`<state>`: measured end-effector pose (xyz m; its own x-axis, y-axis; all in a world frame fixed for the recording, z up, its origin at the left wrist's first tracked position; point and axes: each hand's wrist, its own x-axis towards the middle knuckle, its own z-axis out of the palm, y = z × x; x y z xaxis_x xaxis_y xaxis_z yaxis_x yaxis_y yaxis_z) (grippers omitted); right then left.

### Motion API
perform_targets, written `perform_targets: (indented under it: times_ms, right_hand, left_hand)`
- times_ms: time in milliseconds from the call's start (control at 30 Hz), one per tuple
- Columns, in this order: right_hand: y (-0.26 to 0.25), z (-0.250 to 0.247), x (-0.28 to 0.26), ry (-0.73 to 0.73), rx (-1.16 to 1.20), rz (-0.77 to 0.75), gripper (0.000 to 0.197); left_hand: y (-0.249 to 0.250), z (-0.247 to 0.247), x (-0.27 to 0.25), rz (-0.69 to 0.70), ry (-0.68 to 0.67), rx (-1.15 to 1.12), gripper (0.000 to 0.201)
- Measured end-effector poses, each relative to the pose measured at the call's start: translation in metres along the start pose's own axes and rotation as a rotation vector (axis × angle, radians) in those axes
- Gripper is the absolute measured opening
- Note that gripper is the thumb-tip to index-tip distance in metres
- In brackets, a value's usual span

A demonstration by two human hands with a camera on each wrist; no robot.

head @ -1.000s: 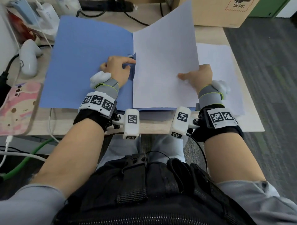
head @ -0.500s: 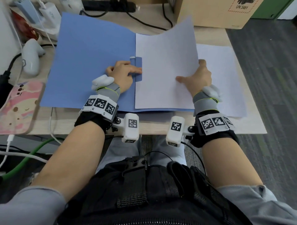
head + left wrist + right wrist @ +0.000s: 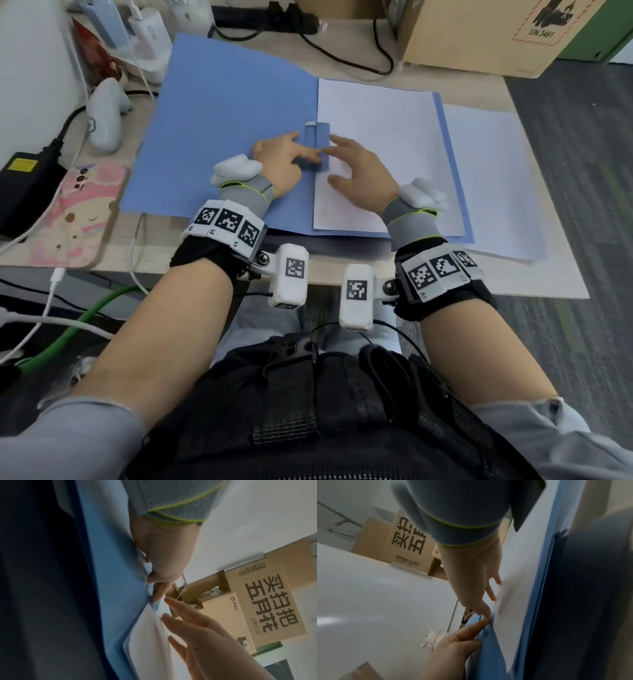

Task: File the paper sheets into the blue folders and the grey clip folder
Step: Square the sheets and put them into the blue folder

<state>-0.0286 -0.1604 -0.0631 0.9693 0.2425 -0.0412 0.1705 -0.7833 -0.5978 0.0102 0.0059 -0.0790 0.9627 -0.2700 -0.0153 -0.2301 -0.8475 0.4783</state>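
An open blue folder (image 3: 222, 116) lies on the desk, with white sheets (image 3: 387, 137) flat on its right half. A blue clip bar (image 3: 318, 137) runs along the spine over the sheets' left edge. My left hand (image 3: 281, 161) presses its straight index finger on the clip bar, the other fingers tucked. Beside it my right hand (image 3: 356, 171) rests with spread fingers on the sheets, its index tip meeting the left one at the clip. The left wrist view shows the left hand (image 3: 163, 555) and the right hand (image 3: 197, 626) at the clip.
More white sheets (image 3: 493, 185) lie under the folder at the right. A darker folder edge (image 3: 342, 247) shows beneath at the desk's front. A phone (image 3: 68, 219), a white controller (image 3: 106, 113), chargers and cables crowd the left; a cardboard box (image 3: 479, 31) stands at the back right.
The raised sheet has come down flat on the folder's right half. My right hand let go of it and moved left to the clip. My left hand stayed at the clip.
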Motion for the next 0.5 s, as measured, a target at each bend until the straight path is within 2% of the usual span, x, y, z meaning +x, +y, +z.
perform_targets:
  times_ms: [133,200,267,333,400,500]
  right_hand:
    - [-0.019,0.007,0.006,-0.047,-0.145,0.082,0.041]
    - [-0.025,0.008,0.008,-0.032,-0.19,0.13,0.04]
    - [-0.033,0.011,0.01,-0.024,-0.209,0.171,0.04]
    - [-0.042,0.015,0.011,-0.023,-0.215,0.215,0.044]
    - [-0.052,0.021,0.011,-0.032,-0.215,0.254,0.055]
    - [-0.059,0.026,0.011,-0.016,-0.205,0.301,0.062]
  left_hand:
    - [-0.018,-0.026,-0.017,-0.081,0.262,-0.063,0.05]
    - [-0.026,-0.039,-0.025,-0.218,0.352,0.001,0.049]
    - [-0.036,-0.053,-0.037,-0.386,0.402,0.084,0.05]
    - [-0.05,-0.064,-0.046,-0.494,0.418,0.09,0.05]
    - [-0.068,-0.073,-0.051,-0.543,0.411,0.078,0.048]
    - [-0.071,-0.089,-0.057,-0.533,0.45,-0.012,0.044]
